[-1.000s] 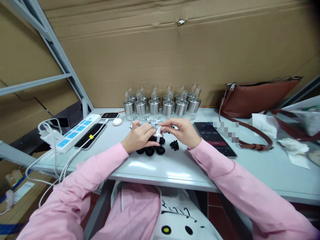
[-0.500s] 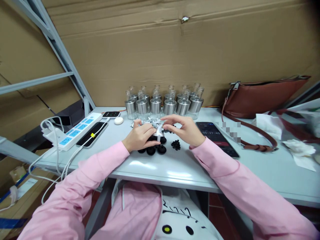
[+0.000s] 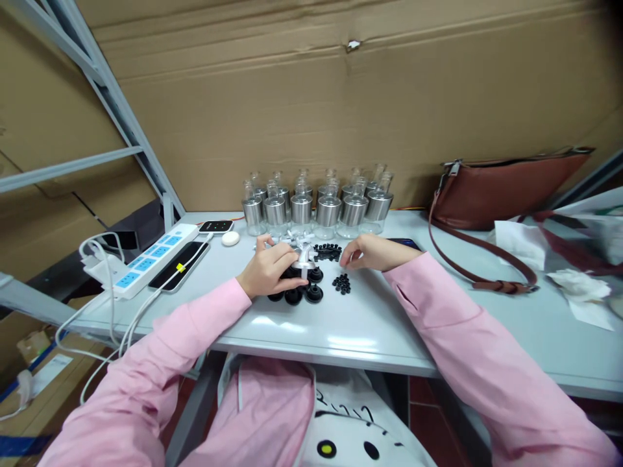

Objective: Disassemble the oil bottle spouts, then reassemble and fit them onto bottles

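My left hand (image 3: 272,269) is closed on a silver pour spout (image 3: 305,255), its round base tilted towards me, above the black round caps (image 3: 315,293). To the right, my right hand (image 3: 366,251) has its thumb and fingers drawn together in a pinch; whatever may be between them is too small to make out. Just left of its fingertips lie small black parts (image 3: 328,251) in a group, and a pile of small black pieces (image 3: 341,283) sits nearer to me. More silver spouts (image 3: 302,236) lie behind my left hand, partly hidden.
Two rows of glass bottles with metal sleeves (image 3: 302,211) stand at the back. On the left are a power strip (image 3: 154,256), a phone (image 3: 179,267) and a white round case (image 3: 230,239). Another phone (image 3: 405,243) lies partly beneath my right forearm; a brown bag (image 3: 511,191) is beyond.
My right hand has left the silver spout and moved right, its fingers now pinched near the small black parts. My left hand keeps hold of the spout.
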A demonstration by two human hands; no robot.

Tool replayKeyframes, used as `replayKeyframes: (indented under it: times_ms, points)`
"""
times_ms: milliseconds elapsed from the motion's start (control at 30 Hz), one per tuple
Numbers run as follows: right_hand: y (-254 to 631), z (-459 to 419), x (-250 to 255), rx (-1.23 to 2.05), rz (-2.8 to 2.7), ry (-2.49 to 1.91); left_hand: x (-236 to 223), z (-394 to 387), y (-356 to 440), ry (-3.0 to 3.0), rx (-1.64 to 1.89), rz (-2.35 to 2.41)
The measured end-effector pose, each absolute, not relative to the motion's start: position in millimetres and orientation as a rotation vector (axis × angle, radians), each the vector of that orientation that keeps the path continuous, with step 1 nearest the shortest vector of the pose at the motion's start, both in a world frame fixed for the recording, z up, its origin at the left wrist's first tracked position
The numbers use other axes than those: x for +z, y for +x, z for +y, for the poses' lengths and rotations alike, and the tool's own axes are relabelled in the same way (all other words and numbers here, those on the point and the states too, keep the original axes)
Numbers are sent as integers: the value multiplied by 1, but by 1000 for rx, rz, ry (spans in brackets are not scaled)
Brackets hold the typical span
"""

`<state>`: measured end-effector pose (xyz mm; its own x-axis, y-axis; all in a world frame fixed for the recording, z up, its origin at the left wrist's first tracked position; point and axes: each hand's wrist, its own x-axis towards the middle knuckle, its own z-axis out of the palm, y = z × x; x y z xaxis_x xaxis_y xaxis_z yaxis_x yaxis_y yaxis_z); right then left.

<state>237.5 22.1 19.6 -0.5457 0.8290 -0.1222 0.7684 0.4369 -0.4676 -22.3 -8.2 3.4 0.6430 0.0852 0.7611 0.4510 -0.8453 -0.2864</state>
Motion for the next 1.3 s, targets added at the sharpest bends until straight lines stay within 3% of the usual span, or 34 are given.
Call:
replayKeyframes:
  times_ms: [467, 867, 967, 1133, 1300]
  points:
    - [233, 23, 14, 826, -2619, -1343, 1, -8, -23, -2427, -1041, -479]
    - [209, 17, 0, 424, -2464, -1200, 3, -8, -24, -2411, -1016, -447]
    - [205, 11, 9, 610, -2303, -1161, 3, -8, -23, -2428, -989, -442]
    - [200, 1, 22, 1269, -1901, -871, 3, -9, -23, -2434, -979, -453]
    - [192, -7, 23, 1616, -1468, -790, 3, -9, -23, -2426, -995, -445]
